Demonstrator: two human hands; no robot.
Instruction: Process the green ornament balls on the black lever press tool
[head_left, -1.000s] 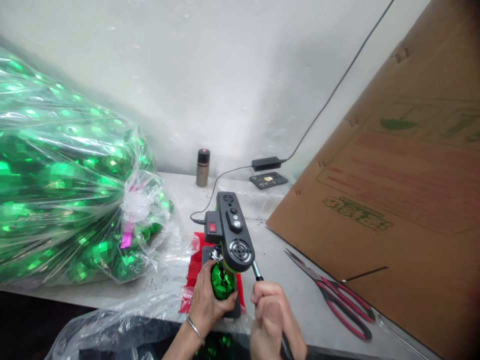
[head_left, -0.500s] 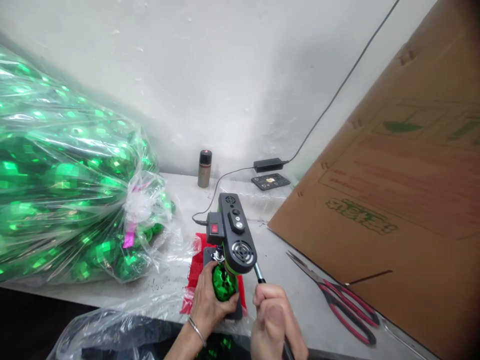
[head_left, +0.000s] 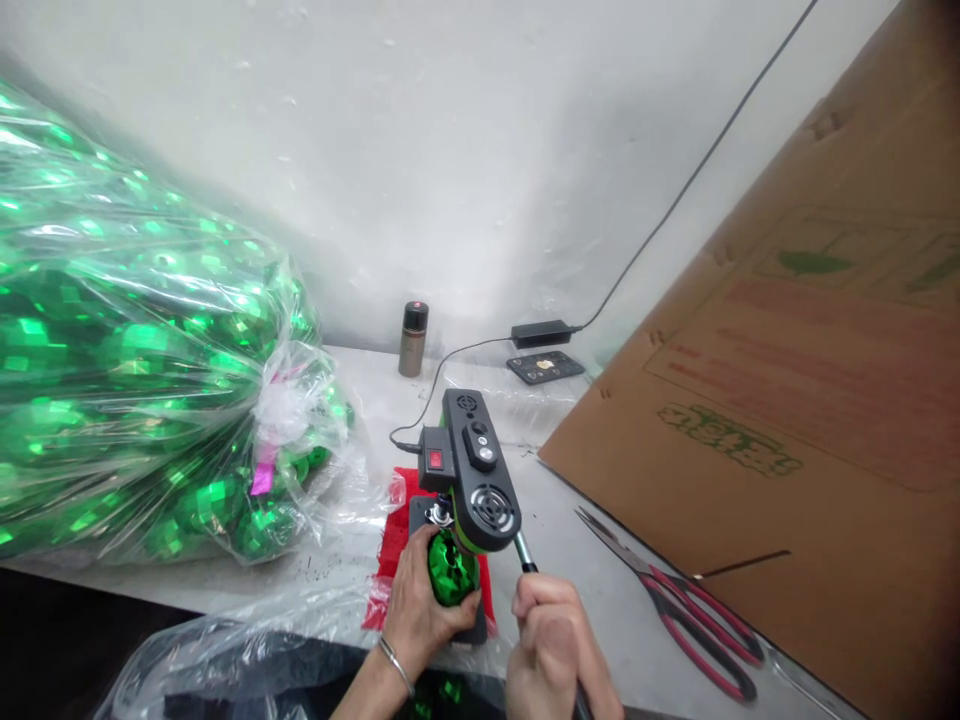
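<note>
My left hand point(head_left: 421, 590), with a bracelet at the wrist, is wrapped round a shiny green faceted ball point(head_left: 453, 568). The ball sits just under the front end of a black machine point(head_left: 482, 470) with a red switch. My right hand point(head_left: 559, 640) grips a lever point(head_left: 526, 552) with a metal shaft that sticks out from the machine's right side. Beneath the machine lies a red cloth point(head_left: 393, 545). The top of the ball is partly hidden by the machine.
A large clear bag of green balls point(head_left: 142, 390) fills the left. Behind stand a small bottle point(head_left: 413, 340), a phone point(head_left: 545, 367) and a power adapter point(head_left: 541, 333). Red-handled scissors point(head_left: 697, 620) lie right, beside a cardboard box point(head_left: 750, 400). Clear plastic point(head_left: 247, 625) hangs at the front edge.
The whole view has shifted slightly, so things appear a little further right. Both hands keep their holds on the ball and the lever.
</note>
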